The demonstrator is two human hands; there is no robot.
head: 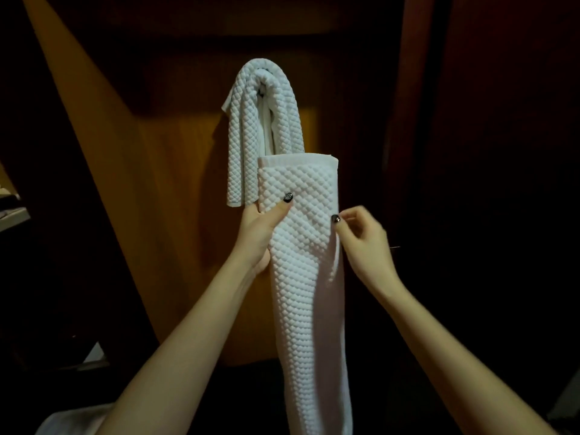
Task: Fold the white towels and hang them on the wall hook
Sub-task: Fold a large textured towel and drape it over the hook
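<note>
A white waffle-textured towel (265, 120) hangs draped over a wall hook on the lit wooden panel, and the hook itself is hidden under it. In front of it I hold a second white towel (307, 277), folded into a long narrow strip that stands upright and runs down out of view. My left hand (260, 233) grips its left edge, thumb across the front. My right hand (364, 240) is at the right edge with curled fingers, its thumb tip touching the towel. Whether it pinches the edge is unclear.
The wooden wall panel (175, 189) is lit orange, with dark wood (486, 152) on the right. A shelf edge (12, 215) shows at far left. Something pale lies at the bottom left corner (69, 419).
</note>
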